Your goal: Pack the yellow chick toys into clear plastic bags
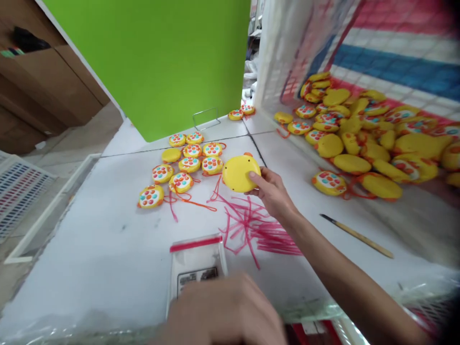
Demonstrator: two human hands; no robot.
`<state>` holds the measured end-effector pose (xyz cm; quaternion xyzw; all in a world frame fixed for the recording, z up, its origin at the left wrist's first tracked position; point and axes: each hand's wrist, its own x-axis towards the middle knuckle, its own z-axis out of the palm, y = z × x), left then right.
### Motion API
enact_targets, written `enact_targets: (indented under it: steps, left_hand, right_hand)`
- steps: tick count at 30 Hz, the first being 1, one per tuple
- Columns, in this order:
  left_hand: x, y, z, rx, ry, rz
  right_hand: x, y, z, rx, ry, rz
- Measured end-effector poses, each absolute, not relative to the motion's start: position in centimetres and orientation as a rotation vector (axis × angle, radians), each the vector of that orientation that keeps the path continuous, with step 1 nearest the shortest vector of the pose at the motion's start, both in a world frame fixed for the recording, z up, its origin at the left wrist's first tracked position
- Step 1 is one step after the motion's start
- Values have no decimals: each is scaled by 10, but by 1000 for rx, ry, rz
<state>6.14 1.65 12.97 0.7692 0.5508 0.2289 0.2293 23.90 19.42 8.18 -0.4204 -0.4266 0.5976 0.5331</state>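
all the fingers (256,176) of the right hand (271,191) are closed on the edge of a round yellow toy (240,173). the thumb lies on the plain yellow back that faces this way, and the rest are tucked behind it. the toy stands tilted up on its edge, just above the white surface (108,239), with a small orange nub at its top rim. the forearm runs from it down toward the lower right corner.

just below the yellow toy, under the wrist, a loose tangle of pink strings (251,227) lies spread on the surface. further below, nearest the person, the left hand (223,311) is blurred, back up, at the near end of a clear bag (196,261). the bag has a red strip across its top and a printed label. i cannot tell whether those fingers grip the bag or only rest on it, nor how far they are curled.

close to the left of the yellow toy, about ten small toys (189,164) of the same kind lie flat in rough rows. most have their coloured buttons up, one has its plain side up, and orange cords trail from some. above the yellow toy and well apart from it, two more toys (241,112) lie at the foot of a green board (161,62).

to its right a big heap of toys (362,139) lies on a striped woven sheet (388,52), and one buttoned toy (328,183) sits at the heap's near edge. lower right of the yellow toy a thin brush (355,235) lies on the surface. far to its left, off the surface, stands a white slatted basket (17,191).
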Motion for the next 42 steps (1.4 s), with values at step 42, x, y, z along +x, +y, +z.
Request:
enact_targets:
  steps: [42]
  left_hand:
    - [15, 25, -18, 2317, 1700, 970]
  right_hand:
    - [204, 72, 58, -841, -1025, 2178]
